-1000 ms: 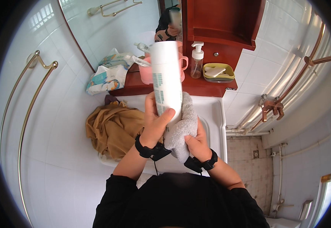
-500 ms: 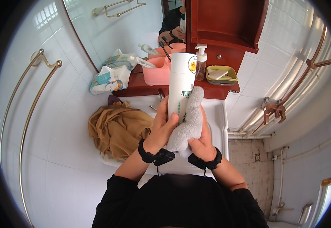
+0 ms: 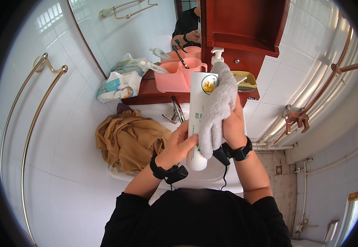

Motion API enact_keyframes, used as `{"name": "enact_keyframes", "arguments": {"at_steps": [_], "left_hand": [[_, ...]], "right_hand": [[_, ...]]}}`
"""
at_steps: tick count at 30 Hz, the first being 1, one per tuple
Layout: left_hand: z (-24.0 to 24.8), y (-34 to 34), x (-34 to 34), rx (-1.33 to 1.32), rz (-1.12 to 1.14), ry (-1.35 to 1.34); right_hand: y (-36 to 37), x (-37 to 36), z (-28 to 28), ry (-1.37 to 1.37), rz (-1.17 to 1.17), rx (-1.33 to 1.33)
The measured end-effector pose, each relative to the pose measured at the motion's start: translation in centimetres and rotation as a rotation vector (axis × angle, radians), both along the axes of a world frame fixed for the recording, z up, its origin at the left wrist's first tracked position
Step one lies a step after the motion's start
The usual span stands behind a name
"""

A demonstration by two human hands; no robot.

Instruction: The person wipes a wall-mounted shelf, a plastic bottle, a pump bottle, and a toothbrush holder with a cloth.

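Note:
My left hand [image 3: 180, 144] grips a tall white bottle [image 3: 198, 108] near its lower half, holding it upright over the white sink [image 3: 212, 179]. A grey cloth [image 3: 217, 108] is pressed against the bottle's right side by my right hand [image 3: 233, 123], which is wrapped in it. The cloth covers the bottle from its top edge down past the middle. Both wrists wear black bands. The bottle's base points toward me and its top sits level with the wooden shelf.
A brown garment [image 3: 129, 139] lies heaped on the sink's left side. The tap [image 3: 175, 110] stands behind the bottle. On the red-brown shelf [image 3: 150, 96] are pink cups [image 3: 179, 72], a pump dispenser [image 3: 217, 55], a yellow soap dish [image 3: 245, 80] and a wipes pack [image 3: 115, 84]. Gold towel rails [image 3: 31, 119] are on the left wall.
The bottle has come down from high in front of the shelf to lower over the sink. The cloth has slid up the bottle's side to its top.

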State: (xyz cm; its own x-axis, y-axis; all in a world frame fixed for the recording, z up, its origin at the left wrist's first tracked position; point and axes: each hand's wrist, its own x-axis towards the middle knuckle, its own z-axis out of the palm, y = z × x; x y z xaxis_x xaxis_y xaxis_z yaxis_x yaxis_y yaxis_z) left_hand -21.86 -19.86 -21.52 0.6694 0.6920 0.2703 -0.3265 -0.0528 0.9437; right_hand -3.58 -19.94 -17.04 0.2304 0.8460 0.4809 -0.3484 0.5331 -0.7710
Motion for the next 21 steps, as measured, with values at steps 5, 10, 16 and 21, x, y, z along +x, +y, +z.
{"name": "enact_keyframes", "arguments": {"at_steps": [5, 10, 16, 21], "left_hand": [[-0.5, -0.8, -0.4, -0.252, -0.188, -0.019], [0.7, -1.9, 0.2, -0.702, -0.49, -0.226], [2.2, -2.3, -0.1, -0.94, -0.565, -0.407], [2.5, -1.5, 0.2, -0.92, -0.451, -0.378]], "right_hand": [[1.1, 2.1, 1.3, 0.164, 0.19, -0.066], [4.7, 6.2, -1.8, 0.166, 0.168, -0.056], [3.9, 5.7, -0.1, 0.158, 0.377, -0.171], [3.0, 2.4, -0.2, 0.311, 0.303, -0.202]]}}
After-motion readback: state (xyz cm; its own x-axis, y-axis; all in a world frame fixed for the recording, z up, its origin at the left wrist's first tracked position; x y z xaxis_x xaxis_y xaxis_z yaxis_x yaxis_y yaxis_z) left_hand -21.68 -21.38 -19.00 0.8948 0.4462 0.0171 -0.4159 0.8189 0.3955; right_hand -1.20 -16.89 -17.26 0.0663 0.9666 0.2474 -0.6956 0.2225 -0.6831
